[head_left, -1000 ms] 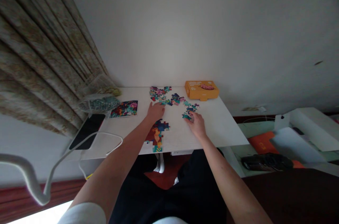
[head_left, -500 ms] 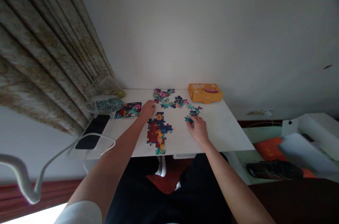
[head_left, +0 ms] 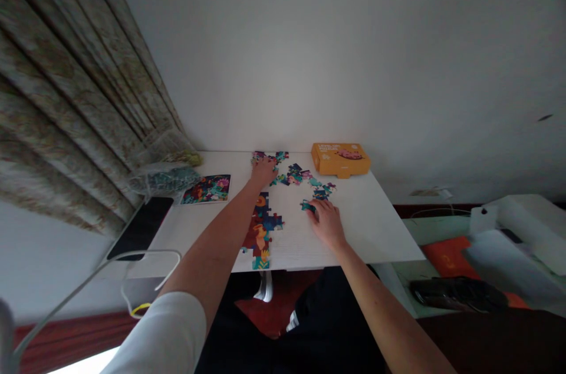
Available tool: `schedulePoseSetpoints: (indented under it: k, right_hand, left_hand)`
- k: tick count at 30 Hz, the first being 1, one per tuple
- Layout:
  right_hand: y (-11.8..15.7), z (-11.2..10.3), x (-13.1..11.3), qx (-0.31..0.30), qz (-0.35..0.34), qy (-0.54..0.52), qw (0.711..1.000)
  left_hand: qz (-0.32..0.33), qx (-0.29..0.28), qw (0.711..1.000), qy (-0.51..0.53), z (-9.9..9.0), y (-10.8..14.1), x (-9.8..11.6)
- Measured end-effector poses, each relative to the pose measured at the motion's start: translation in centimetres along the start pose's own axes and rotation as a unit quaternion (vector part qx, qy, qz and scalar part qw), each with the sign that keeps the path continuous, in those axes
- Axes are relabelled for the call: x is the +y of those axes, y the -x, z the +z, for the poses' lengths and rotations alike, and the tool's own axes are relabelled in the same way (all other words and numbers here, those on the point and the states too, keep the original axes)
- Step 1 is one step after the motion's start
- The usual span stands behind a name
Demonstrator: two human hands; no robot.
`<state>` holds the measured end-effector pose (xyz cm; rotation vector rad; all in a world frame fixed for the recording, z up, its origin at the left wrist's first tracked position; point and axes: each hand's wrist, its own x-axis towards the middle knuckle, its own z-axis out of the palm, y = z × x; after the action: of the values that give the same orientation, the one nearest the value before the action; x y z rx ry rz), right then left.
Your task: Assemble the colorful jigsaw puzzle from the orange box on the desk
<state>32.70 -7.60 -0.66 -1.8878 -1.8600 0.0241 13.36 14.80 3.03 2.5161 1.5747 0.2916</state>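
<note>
My left hand (head_left: 264,171) reaches over the loose puzzle pieces (head_left: 295,174) at the back of the white table, its fingers spread on a pile of them. A teal puzzle piece (head_left: 306,205) is pinched between the thumb and fingers of my right hand (head_left: 326,218), right of the middle. The joined puzzle part (head_left: 260,232), dark red and blue with orange figures, lies near the front edge, partly hidden by my left forearm. More loose pieces curve from the back toward my right hand.
An orange puzzle box (head_left: 341,160) stands at the back right. A colourful picture card (head_left: 207,189), a clear plastic bag (head_left: 167,178) and a black phone (head_left: 144,226) lie at the left. A white cable (head_left: 106,265) loops past the table's left edge.
My left hand has moved right and back, from beside the pile onto it. My right hand has shifted slightly left with the teal piece. The view has tilted and shifted a little.
</note>
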Motion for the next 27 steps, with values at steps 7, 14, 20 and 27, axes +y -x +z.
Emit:
schedulePoseSetpoints:
  k: [7, 14, 20, 27]
  right_hand:
    - [0.0, 0.3, 0.0, -0.001, 0.022, 0.019, 1.000]
    - [-0.2, -0.1, -0.4, 0.002, 0.071, 0.055, 0.996]
    - [-0.3, -0.2, -0.7, 0.008, 0.098, 0.081, 0.992]
    - [-0.2, 0.1, -0.7, 0.007, 0.117, 0.090, 0.989]
  left_hand:
    - [0.002, -0.101, 0.993, -0.060, -1.0, -2.0, -0.8]
    - [0.006, -0.100, 0.993, -0.056, -1.3, -2.3, -1.3]
    - [-0.014, -0.061, 0.996, -0.063, -2.0, 0.1, -3.2]
    - [0.005, 0.021, 0.999, -0.048, -1.7, 1.3, -6.0]
